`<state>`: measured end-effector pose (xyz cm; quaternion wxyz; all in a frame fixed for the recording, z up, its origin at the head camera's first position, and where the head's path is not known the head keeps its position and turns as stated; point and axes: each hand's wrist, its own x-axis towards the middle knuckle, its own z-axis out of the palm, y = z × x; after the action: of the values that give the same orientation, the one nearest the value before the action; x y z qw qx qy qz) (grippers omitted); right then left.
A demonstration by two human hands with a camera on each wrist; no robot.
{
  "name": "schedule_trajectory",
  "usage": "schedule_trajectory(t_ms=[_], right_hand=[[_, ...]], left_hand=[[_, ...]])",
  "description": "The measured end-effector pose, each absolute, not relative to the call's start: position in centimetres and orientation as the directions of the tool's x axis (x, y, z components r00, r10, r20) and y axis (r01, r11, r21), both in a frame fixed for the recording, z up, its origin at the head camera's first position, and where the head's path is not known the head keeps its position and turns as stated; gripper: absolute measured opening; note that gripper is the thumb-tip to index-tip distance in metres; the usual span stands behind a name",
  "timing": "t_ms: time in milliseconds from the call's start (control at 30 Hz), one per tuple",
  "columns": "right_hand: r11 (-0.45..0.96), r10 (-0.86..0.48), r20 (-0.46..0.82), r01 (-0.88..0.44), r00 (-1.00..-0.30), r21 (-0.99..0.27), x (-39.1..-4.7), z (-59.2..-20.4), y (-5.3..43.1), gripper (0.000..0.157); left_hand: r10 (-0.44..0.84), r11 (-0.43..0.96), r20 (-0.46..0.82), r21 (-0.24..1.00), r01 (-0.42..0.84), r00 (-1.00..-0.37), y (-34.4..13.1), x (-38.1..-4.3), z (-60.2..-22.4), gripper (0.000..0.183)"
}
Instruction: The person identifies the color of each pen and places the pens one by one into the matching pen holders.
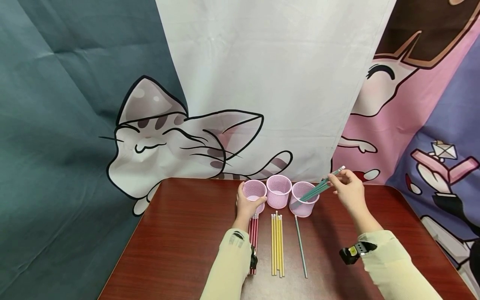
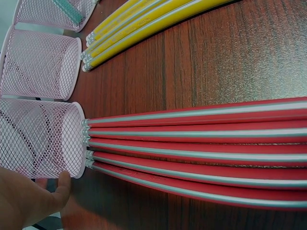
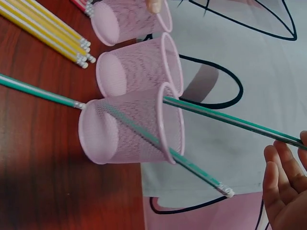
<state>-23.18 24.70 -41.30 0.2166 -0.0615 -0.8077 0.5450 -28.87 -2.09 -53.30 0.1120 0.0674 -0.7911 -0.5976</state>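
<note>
Fingers of your right hand [image 1: 351, 192] are pinched on a green pencil [image 3: 230, 119], which slants toward two o'clock with its lower part inside the rim of the right cup [image 1: 301, 210]. A second green pencil [image 3: 194, 168] leans in that same cup, its eraser end jutting past the rim. Your left hand [image 1: 247, 205] curls around the left cup [image 1: 255, 187], thumb against the near side. Taking the middle cup [image 1: 278, 202] as the dial's centre and twelve as away from you, the left cup sits at nine and the right cup just past three, all pink mesh and upright. At seven lie five red pencils [image 2: 201, 133], at six a bundle of yellow pencils [image 1: 277, 246], at five a single loose green pencil [image 1: 301, 246], eraser ends toward the cups. They rest on a brown table [image 1: 180, 233]; beyond, at ten, a cat [image 1: 165, 150] is printed on the cloth [image 1: 277, 75].
</note>
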Motion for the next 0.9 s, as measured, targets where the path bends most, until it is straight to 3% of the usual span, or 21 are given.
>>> schedule_trajectory(t_ms=[567, 900], right_hand=[[0.407, 0.370, 0.129, 0.036, -0.920, -0.913, -23.2, -45.7, 24.3, 0.022], [0.379, 0.395, 0.024, 0.139, -0.918, -0.915, -23.2, -46.6, 24.3, 0.037]], left_hand=[[-0.247, 0.270, 0.088, 0.963, 0.019, -0.965, -2.0, -28.9, -53.6, 0.097], [-0.241, 0.276, 0.073, 0.961, 0.003, -0.968, -2.1, -29.0, -53.7, 0.097]])
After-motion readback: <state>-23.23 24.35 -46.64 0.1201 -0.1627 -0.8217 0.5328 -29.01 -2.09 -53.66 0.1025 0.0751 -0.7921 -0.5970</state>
